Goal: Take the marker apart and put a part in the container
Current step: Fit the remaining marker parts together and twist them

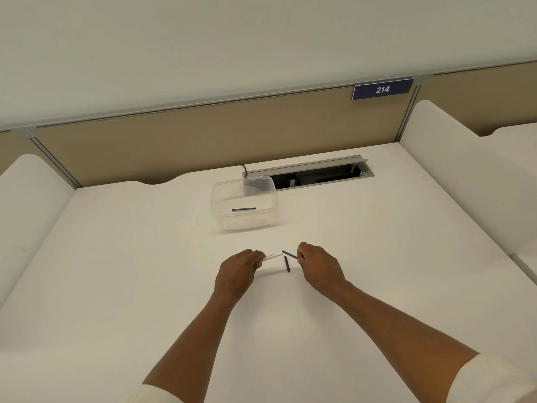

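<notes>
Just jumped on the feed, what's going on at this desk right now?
A person is taking a marker apart. The left hand holds the white barrel; the right hand pinches a thin blue insert at the barrel's open end. A dark piece lies on the desk. Another dark strip sits in the clear container.

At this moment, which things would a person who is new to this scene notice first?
First, the two hands at the centre of the white desk: the left hand holds the white marker barrel while the right hand pulls a thin blue part out of it. A dark piece lies under them. Farther back stands a clear container with a dark stick inside.
</notes>
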